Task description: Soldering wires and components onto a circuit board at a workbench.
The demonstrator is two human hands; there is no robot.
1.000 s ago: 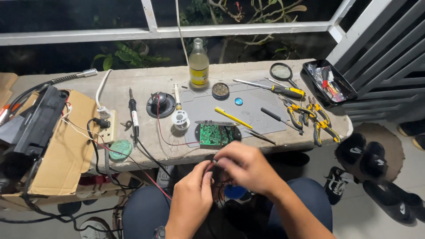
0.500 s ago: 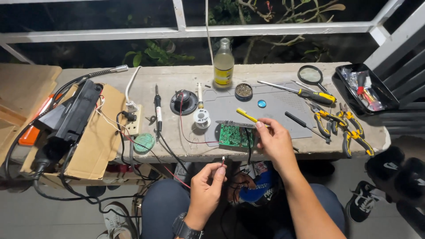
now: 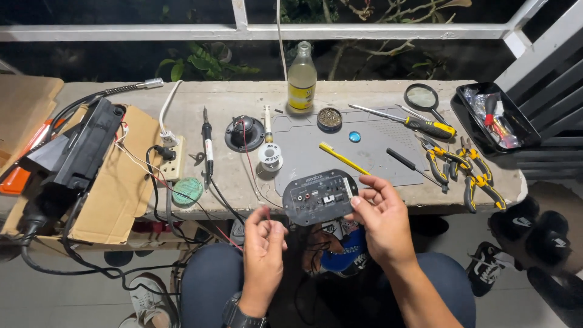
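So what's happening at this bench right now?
A seated person is working on electronics at a concrete bench. Their right hand holds a black panel with knobs and sockets at the bench edge, face up. Their left hand pinches a thin red wire. A soldering iron, solder spool, pliers, screwdriver and a bottle lie around.
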